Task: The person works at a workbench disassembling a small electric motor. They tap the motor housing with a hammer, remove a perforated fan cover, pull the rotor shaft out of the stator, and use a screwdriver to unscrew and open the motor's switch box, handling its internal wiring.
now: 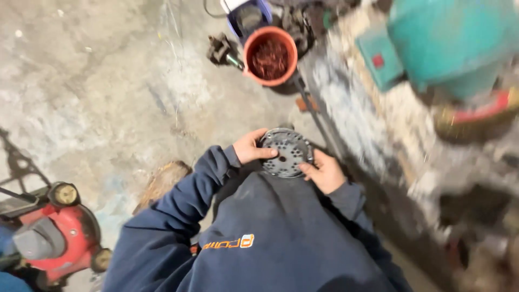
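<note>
Nearest the camera: dark blue sweatshirt [270,238] with an orange mark on the chest, filling the lower middle of the view. Both sleeves reach forward from it.

Just beyond the chest, a round grey metal disc [286,152] with many small holes and a centre hole, held flat between both hands, close to the body. Left hand [251,147] grips the disc's left edge; thumb lies across the face, fingers [258,134] curl round the rim, clamped on it. Right hand [325,172] holds the lower right edge; thumb presses on the face, remaining fingers tucked beneath the disc and closed on it.

Lower left: red machine [59,232] with small black wheels, partly out of frame, standing on the floor. Beside the left sleeve, a brownish wooden block [162,181] lies on the floor.

Concrete floor [108,97], pale, stained and scuffed, spreads across the left half.

Further off, top middle: orange bucket [270,55] filled with reddish-brown wire or scrap. A small dark metal part [220,50] lies just left of it. A blue-and-white container [247,16] stands behind the bucket, touching or nearly so.

Right side: a worktop [367,119], heavily blurred, edge running diagonally. A teal machine [448,43] sits on it at top right; details cannot be made out.
</note>
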